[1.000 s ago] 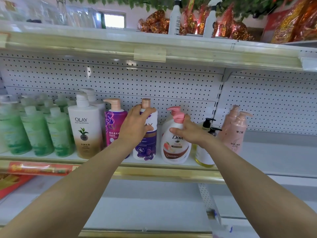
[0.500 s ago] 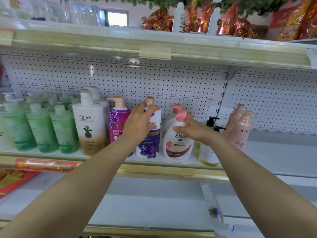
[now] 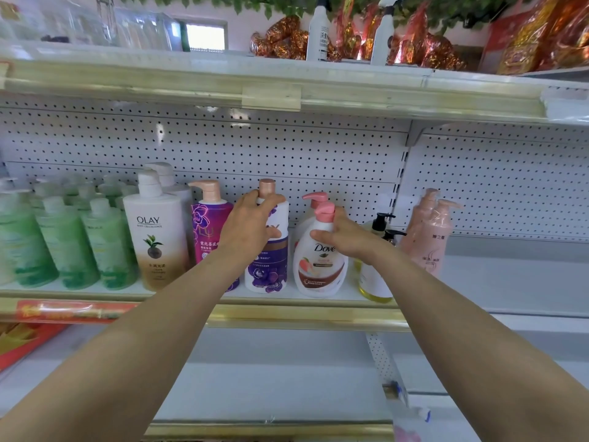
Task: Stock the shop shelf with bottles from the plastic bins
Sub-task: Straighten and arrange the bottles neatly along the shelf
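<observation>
White pegboard back panel [image 3: 287, 148] in two sections that meet at a slotted upright [image 3: 402, 173]. Upper shelf [image 3: 159, 81] pale, with a gold-tinted front strip. Middle shelf [image 3: 302, 317] edged in gold trim, red label strip [image 3: 63, 311] at its left end. Lower shelf [image 3: 271, 378] plain grey-white. Above: pale pink wall [image 3: 242, 30], small bright window [image 3: 205, 36], green leaf garland [image 3: 255, 3] overhead. Light even, bright, soft sheen on trims.
</observation>
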The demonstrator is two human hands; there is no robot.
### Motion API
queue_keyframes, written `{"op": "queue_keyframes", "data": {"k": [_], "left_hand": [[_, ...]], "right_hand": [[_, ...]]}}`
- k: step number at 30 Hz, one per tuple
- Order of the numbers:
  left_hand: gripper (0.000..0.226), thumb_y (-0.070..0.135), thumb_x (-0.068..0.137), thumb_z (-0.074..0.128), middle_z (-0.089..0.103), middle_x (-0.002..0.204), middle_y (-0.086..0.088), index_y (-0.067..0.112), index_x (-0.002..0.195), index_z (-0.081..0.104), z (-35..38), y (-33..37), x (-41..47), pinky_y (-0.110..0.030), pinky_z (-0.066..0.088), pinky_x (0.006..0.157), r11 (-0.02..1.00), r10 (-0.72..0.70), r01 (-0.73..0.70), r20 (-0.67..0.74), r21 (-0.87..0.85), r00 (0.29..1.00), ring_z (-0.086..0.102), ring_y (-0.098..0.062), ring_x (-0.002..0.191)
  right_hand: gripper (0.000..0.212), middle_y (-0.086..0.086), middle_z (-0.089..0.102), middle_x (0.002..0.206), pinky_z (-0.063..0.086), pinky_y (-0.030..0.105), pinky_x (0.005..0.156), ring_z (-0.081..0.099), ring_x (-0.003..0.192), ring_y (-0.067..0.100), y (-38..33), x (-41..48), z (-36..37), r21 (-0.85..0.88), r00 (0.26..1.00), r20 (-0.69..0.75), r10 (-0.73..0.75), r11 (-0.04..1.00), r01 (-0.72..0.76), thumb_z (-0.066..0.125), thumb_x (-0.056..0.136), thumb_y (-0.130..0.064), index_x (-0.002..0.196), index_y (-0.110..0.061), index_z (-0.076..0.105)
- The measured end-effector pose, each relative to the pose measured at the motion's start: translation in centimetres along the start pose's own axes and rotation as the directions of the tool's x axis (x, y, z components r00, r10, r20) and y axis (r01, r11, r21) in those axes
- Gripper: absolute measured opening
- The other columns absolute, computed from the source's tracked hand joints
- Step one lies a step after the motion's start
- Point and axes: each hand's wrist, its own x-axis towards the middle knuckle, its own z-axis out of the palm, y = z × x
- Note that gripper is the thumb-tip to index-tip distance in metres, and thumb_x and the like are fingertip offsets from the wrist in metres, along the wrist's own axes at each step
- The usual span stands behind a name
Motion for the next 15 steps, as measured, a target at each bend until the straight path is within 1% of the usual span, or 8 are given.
{"op": "queue_keyframes", "data": {"k": [2, 3, 5, 6, 8, 10, 13, 15], "left_hand": [[0.068, 0.019, 0.078, 0.080, 0.050, 0.128, -0.011, 0.028, 0.138, 0.048, 0.0, 0.0, 0.0, -0.043, 0.045, 0.095, 1.000, -0.005, 0.005, 0.005, -0.002, 1.000, 0.046, -0.032, 0.120], [0.068, 0.019, 0.078, 0.080, 0.050, 0.128, -0.011, 0.028, 0.138, 0.048, -0.1, 0.0, 0.0, -0.042, 0.045, 0.094, 1.000, -0.007, 0.007, 0.006, -0.005, 1.000, 0.045, -0.031, 0.120], [0.068, 0.018, 0.078, 0.080, 0.050, 0.129, -0.011, 0.028, 0.137, 0.048, -0.1, 0.1, 0.0, -0.042, 0.044, 0.095, 1.000, -0.004, 0.004, 0.010, -0.014, 1.000, 0.045, -0.031, 0.120], [0.068, 0.018, 0.077, 0.081, 0.050, 0.129, -0.011, 0.027, 0.137, 0.049, -0.1, 0.1, 0.0, -0.042, 0.044, 0.095, 1.000, -0.002, 0.002, 0.012, -0.019, 1.000, 0.045, -0.031, 0.121], [0.068, 0.018, 0.077, 0.081, 0.050, 0.128, -0.011, 0.027, 0.136, 0.050, -0.1, 0.1, 0.0, -0.042, 0.045, 0.095, 1.000, -0.002, 0.002, 0.012, -0.028, 1.000, 0.046, -0.032, 0.119], [0.068, 0.018, 0.076, 0.082, 0.051, 0.127, -0.010, 0.027, 0.135, 0.050, -0.3, 0.1, 0.0, -0.042, 0.046, 0.094, 0.999, -0.002, 0.002, 0.014, -0.034, 1.000, 0.048, -0.031, 0.118], [0.067, 0.019, 0.075, 0.083, 0.053, 0.126, -0.012, 0.024, 0.134, 0.051, -0.5, 0.2, 0.1, -0.042, 0.046, 0.094, 0.999, 0.001, 0.000, 0.028, -0.037, 1.000, 0.049, -0.032, 0.117], [0.067, 0.019, 0.075, 0.083, 0.053, 0.126, -0.012, 0.024, 0.134, 0.051, -0.5, 0.2, 0.2, -0.041, 0.045, 0.095, 0.999, -0.003, 0.005, 0.035, -0.038, 0.999, 0.048, -0.031, 0.117]], "right_hand": [[0.033, -0.007, 0.035, 0.133, 0.032, 0.024, 0.099, 0.036, 0.123, 0.011, 0.1, -0.1, 0.0, 0.016, 1.000, 0.004, -0.029, 0.999, 0.029, 0.060, 0.099, -0.021, 0.115, -0.032, 0.033], [0.033, -0.008, 0.035, 0.135, 0.033, 0.026, 0.103, 0.036, 0.126, 0.012, 0.2, -0.1, 0.0, 0.028, 0.999, 0.014, -0.036, 0.999, 0.036, 0.060, 0.099, -0.021, 0.118, -0.030, 0.036], [0.043, -0.006, 0.036, 0.141, 0.034, 0.036, 0.113, 0.036, 0.134, 0.015, 0.5, -0.2, 0.0, 0.039, 0.999, 0.029, -0.029, 0.999, 0.028, 0.064, 0.097, -0.029, 0.128, -0.032, 0.035], [0.046, -0.005, 0.037, 0.142, 0.034, 0.040, 0.115, 0.037, 0.134, 0.015, 0.5, -0.3, -0.1, 0.038, 0.999, 0.037, -0.014, 0.999, 0.012, 0.064, 0.096, -0.033, 0.129, -0.036, 0.033], [0.049, -0.004, 0.038, 0.143, 0.034, 0.043, 0.116, 0.038, 0.134, 0.016, 0.7, -0.1, -0.1, 0.037, 0.999, 0.042, 0.014, 0.999, -0.015, 0.065, 0.095, -0.037, 0.129, -0.040, 0.030], [0.052, -0.006, 0.041, 0.140, 0.036, 0.044, 0.115, 0.040, 0.133, 0.017, 0.6, -0.2, -0.1, 0.043, 0.998, 0.049, 0.044, 0.998, -0.046, 0.065, 0.094, -0.040, 0.132, -0.037, 0.029], [0.075, -0.007, 0.042, 0.141, 0.039, 0.047, 0.113, 0.042, 0.133, 0.019, 0.9, 0.0, -0.1, 0.071, 0.996, 0.063, 0.056, 0.996, -0.060, 0.067, 0.082, -0.052, 0.143, -0.031, 0.028], [0.081, -0.009, 0.040, 0.143, 0.039, 0.047, 0.113, 0.040, 0.133, 0.018, 1.5, 0.4, -0.1, 0.084, 0.997, 0.069, 0.035, 0.996, -0.041, 0.066, 0.077, -0.055, 0.145, -0.031, 0.029]]}}
